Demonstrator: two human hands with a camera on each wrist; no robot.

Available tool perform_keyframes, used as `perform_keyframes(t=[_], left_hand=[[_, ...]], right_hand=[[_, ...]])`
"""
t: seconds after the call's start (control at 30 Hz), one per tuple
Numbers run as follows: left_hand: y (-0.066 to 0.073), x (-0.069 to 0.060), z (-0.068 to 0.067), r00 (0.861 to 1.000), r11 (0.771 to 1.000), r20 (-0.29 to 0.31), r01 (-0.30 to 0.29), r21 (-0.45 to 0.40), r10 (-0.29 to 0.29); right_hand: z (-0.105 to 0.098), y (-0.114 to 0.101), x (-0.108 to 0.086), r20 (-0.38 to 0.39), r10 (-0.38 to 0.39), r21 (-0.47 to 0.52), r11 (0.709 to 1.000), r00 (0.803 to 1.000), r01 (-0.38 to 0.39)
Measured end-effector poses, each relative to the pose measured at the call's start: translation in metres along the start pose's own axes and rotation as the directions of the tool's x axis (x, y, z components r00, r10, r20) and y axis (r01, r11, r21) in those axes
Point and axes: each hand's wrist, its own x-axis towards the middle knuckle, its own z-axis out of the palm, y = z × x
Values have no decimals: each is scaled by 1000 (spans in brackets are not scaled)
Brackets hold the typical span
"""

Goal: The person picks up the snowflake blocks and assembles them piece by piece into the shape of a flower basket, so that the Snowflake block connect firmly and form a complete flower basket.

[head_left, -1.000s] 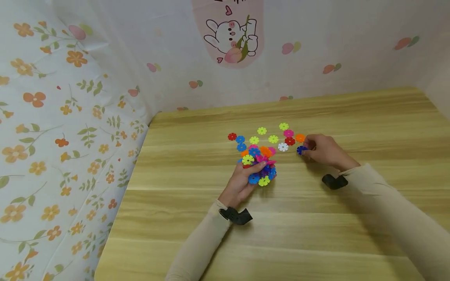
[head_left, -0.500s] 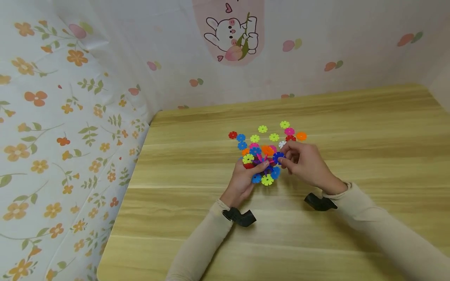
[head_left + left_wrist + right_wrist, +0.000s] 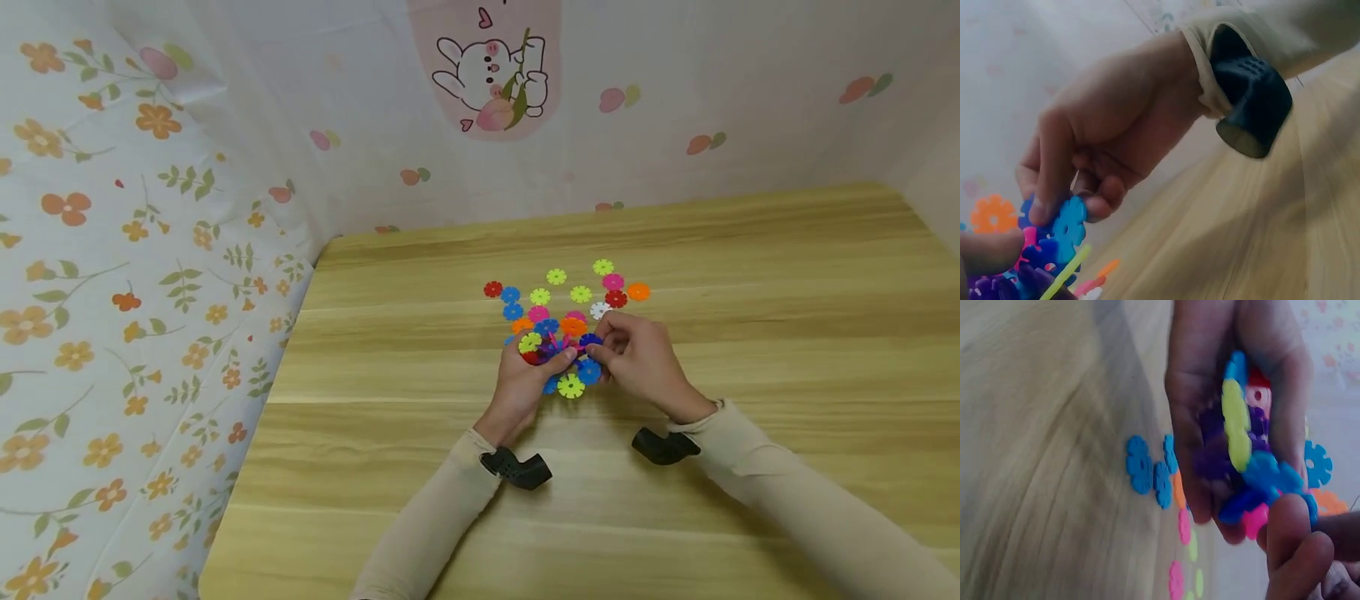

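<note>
My left hand (image 3: 521, 379) grips a cluster of interlocked notched plastic discs (image 3: 572, 385) in blue, purple, pink, orange, yellow and red, its thumb lying across the near side. At the cluster's right edge my right hand (image 3: 641, 358) pinches a dark blue disc (image 3: 590, 341) between thumb and fingertips. The left wrist view shows that dark blue disc (image 3: 1025, 212) against the cluster, beside a light blue disc (image 3: 1070, 222). Whether its notch is seated cannot be made out. In the right wrist view, the left fingers wrap around the cluster (image 3: 1238, 428).
Loose discs lie flat on the wooden table (image 3: 420, 467) beyond the hands, among them a red disc (image 3: 492, 289), a yellow disc (image 3: 603, 267), an orange disc (image 3: 638, 292) and a white disc (image 3: 600, 310). A printed cloth (image 3: 360, 100) hangs behind the table.
My right hand has carried the dark blue disc leftward from the table's loose discs to the cluster's right side. The left hand keeps its hold on the cluster in nearly the same spot.
</note>
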Motion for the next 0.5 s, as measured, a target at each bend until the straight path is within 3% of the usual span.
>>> perform_keyframes(t=[0.17,0.23,0.33,0.4,0.5], left_hand=[[5,5,-5,1000,996,13,12,83,-14],[7,7,-6,999,996,16,29,90,-31],[8,9,-11,996,998,75,45,-36,-42],[10,7,-16,988,980,148,76,-183,-49],[11,4,-22,956,886,279,205,-415,-91]], right_hand=[[-3,1,6,94,47,9,999,994,-48],[-6,1,8,98,54,-6,999,994,-53],[-11,1,9,15,29,-41,999,999,-29],[-11,2,11,-98,-35,-90,996,995,26],[-9,2,13,-254,-199,-191,970,947,152]])
